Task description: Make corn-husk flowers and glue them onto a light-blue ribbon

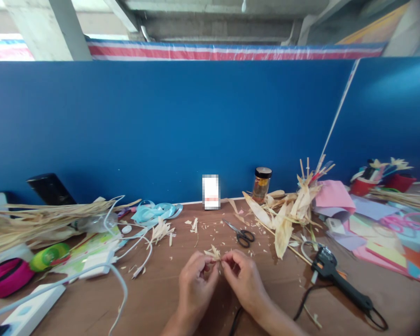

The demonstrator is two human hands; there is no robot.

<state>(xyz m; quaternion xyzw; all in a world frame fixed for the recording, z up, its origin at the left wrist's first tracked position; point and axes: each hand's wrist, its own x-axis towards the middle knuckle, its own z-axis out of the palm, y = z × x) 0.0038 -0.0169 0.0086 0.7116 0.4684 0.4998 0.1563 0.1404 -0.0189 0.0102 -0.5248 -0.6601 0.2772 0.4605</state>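
Between my hands, low over the brown table [154, 303], is a small flower-like bunch of pale dried husk strips [213, 252]. My left hand [199, 275] pinches it from the left, fingers curled. From the right, the thumb and fingertips of my right hand [241, 275] meet at the same bunch, also pinched. The fingertips of both hands nearly touch, and the lower part of the bunch is hidden behind them. Just beyond my right hand lie black-handled scissors [244, 237], their blades pointing away to the left. Small husk scraps [193, 225] are scattered around.
A glue gun [343, 280] lies to the right, near a pile of dried husks [283, 224] and coloured paper [378, 247]. A lidded jar [262, 184] stands at the back. White cables, blue ribbon [156, 211], a power strip [37, 310] and a pink pouch [7, 279] occupy the left.
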